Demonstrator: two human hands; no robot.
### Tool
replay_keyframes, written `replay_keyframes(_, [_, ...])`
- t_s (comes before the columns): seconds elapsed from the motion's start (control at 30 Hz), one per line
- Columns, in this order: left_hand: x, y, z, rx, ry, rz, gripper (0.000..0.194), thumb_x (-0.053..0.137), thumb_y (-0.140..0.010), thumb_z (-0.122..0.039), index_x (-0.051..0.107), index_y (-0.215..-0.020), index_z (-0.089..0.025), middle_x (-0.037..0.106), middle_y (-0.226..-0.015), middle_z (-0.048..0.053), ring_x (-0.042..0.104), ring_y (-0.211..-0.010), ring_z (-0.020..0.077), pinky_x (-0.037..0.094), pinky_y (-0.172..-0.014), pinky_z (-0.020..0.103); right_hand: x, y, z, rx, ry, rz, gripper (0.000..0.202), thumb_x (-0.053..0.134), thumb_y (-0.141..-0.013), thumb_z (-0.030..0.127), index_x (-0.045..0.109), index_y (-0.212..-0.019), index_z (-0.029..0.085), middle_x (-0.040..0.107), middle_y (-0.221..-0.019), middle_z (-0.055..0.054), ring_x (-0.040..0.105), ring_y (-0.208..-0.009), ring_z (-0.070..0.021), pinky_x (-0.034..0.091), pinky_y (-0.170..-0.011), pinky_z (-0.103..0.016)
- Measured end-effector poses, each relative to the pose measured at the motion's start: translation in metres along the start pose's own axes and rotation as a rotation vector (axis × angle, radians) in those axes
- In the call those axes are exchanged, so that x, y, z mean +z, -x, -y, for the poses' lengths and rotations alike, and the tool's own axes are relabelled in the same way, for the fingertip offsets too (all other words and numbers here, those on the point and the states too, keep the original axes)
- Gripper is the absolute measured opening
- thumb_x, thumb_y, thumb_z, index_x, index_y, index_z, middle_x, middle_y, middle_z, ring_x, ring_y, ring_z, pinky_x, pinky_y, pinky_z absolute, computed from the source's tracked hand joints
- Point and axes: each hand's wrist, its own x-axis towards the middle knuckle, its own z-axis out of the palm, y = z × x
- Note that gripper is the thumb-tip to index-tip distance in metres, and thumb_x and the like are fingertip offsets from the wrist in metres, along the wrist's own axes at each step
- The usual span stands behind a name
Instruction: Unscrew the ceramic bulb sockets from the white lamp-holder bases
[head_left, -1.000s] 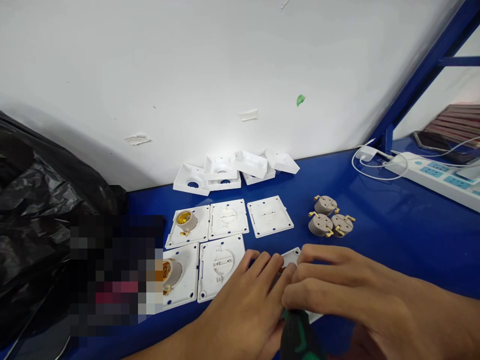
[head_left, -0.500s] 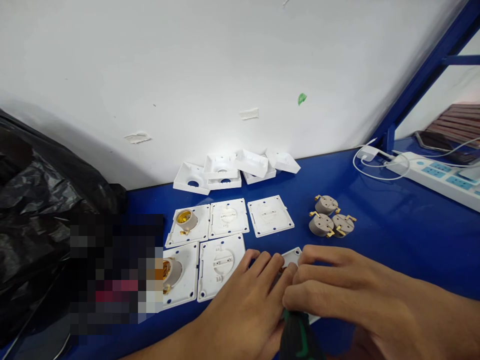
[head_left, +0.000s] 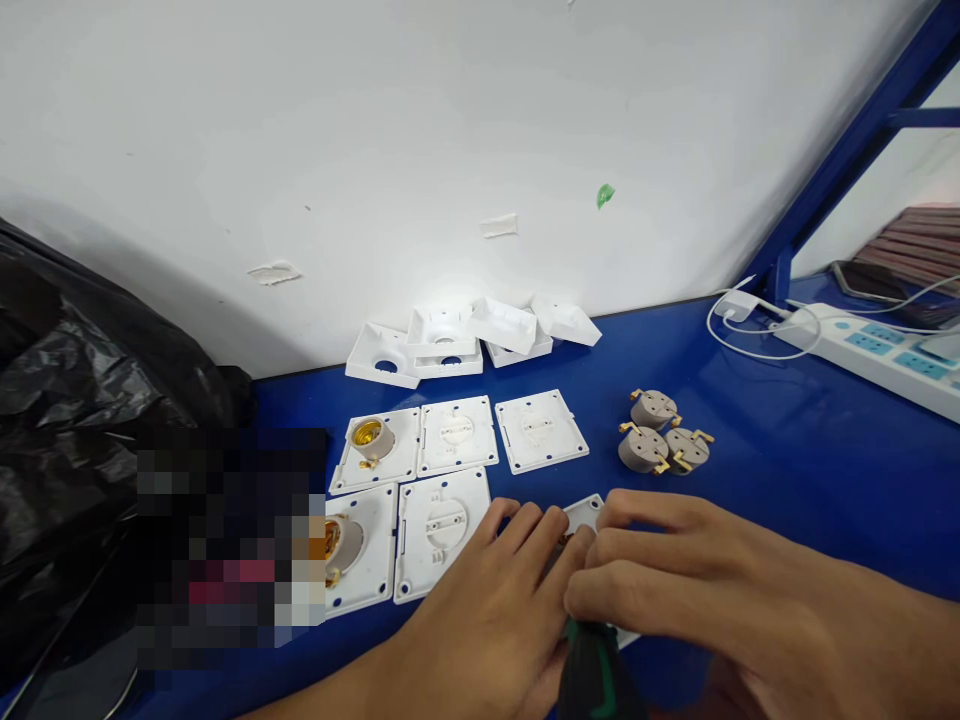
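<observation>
A black and green tool handle (head_left: 600, 675) points up toward the camera at the bottom centre, beneath the fingers of my right hand (head_left: 675, 570), which are curled around its far end. Close against it, my left hand (head_left: 506, 590) has bent fingers over a white square plate (head_left: 583, 514), mostly hidden by both hands. What lies under my left fingertips cannot be made out. Left of the hands is another white plate (head_left: 420, 565) with a round centre. Two plates carry round sockets with gold insides, one socket (head_left: 373, 438) behind the other (head_left: 345, 543).
White box covers (head_left: 382, 355) are heaped by the wall. Three beige sockets with brass tabs (head_left: 643, 450) sit right of two more plates (head_left: 541, 430). A power strip (head_left: 870, 350) with white cables is at right, a black plastic bag (head_left: 97, 340) at left.
</observation>
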Motion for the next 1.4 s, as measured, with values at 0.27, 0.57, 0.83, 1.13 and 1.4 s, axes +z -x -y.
replay_keyframes(0.27, [-0.003, -0.001, -0.001, -0.013, -0.027, 0.068, 0.033, 0.063, -0.099, -0.042, 0.058, -0.124, -0.021, 0.061, -0.113, 0.005, 0.055, -0.095, 0.0261, 0.042, -0.086, 0.043, 0.0, -0.003, 0.001, 0.025, 0.022, 0.0, 0.014, 0.074, -0.097, 0.028, 0.072, -0.084, 0.026, 0.081, -0.088, 0.004, 0.077, -0.076, -0.0138, 0.069, -0.073, -0.026])
replay_keyframes(0.57, [-0.023, -0.004, -0.007, -0.037, -0.042, 0.105, 0.024, 0.054, -0.101, -0.028, 0.062, -0.122, -0.018, 0.063, -0.113, 0.006, 0.056, -0.096, 0.0254, 0.043, -0.089, 0.042, 0.0, 0.0, 0.004, 0.031, -0.032, 0.042, 0.014, 0.066, -0.102, 0.024, 0.071, -0.09, 0.022, 0.081, -0.096, 0.002, 0.076, -0.084, -0.0121, 0.064, -0.083, -0.022])
replay_keyframes(0.83, [-0.031, -0.007, -0.007, -0.033, -0.034, 0.134, 0.023, 0.056, -0.096, -0.022, 0.06, -0.119, -0.019, 0.064, -0.114, 0.005, 0.058, -0.098, 0.0258, 0.045, -0.089, 0.042, 0.006, 0.001, 0.015, 0.164, 0.031, -0.01, 0.03, 0.056, -0.11, 0.029, 0.068, -0.083, 0.024, 0.079, -0.093, 0.003, 0.076, -0.085, -0.0107, 0.063, -0.09, -0.021])
replay_keyframes(1.13, [-0.034, -0.008, -0.008, -0.046, -0.028, 0.153, 0.028, 0.051, -0.095, -0.019, 0.057, -0.122, -0.019, 0.065, -0.121, 0.008, 0.06, -0.105, 0.0278, 0.045, -0.094, 0.043, 0.007, -0.003, 0.013, 0.161, 0.038, -0.002, 0.03, 0.056, -0.11, 0.032, 0.069, -0.085, 0.023, 0.078, -0.095, 0.004, 0.075, -0.087, -0.0096, 0.062, -0.091, -0.02])
replay_keyframes(1.4, [-0.032, -0.006, -0.007, -0.028, -0.042, 0.151, 0.032, 0.053, -0.092, -0.019, 0.058, -0.124, -0.02, 0.064, -0.121, 0.008, 0.06, -0.105, 0.0292, 0.045, -0.094, 0.045, 0.007, -0.002, 0.017, 0.176, 0.098, 0.046, 0.025, 0.065, -0.106, 0.035, 0.069, -0.083, 0.025, 0.077, -0.096, 0.004, 0.074, -0.089, -0.0107, 0.065, -0.09, -0.023])
